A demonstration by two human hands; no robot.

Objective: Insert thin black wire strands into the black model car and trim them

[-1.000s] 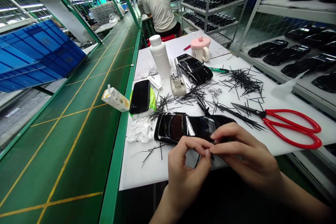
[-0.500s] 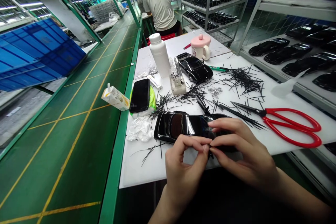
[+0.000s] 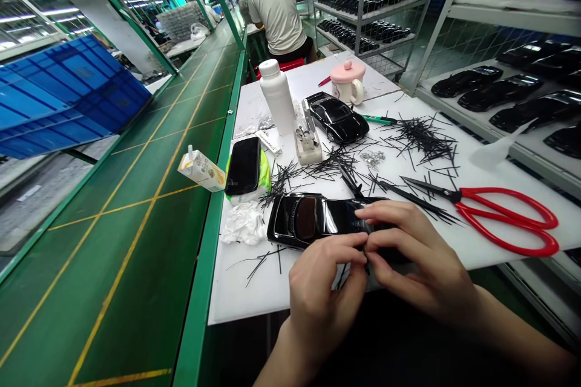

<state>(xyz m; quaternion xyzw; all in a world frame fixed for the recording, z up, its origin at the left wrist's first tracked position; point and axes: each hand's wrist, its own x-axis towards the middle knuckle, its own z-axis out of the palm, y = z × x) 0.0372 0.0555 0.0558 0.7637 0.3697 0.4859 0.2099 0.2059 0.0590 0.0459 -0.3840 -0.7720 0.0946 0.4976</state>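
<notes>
The black model car (image 3: pixel 318 221) lies just beyond both hands, its long axis going left to right. The right hand (image 3: pixel 422 266) is nearer, overlapping its right end; the left hand (image 3: pixel 324 290) is at its near side. Their fingertips meet, almost closed; I cannot tell what they hold.

The person's forearms angle inward, the left hand (image 3: pixel 324 284) and right hand (image 3: pixel 422 263) side by side, fingers bent, fingertips bunched closely together.

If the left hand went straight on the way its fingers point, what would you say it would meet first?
Most likely the right hand, which faces the left hand at the near side of the black model car. They look very close; whether they touch is hard to tell.
</notes>
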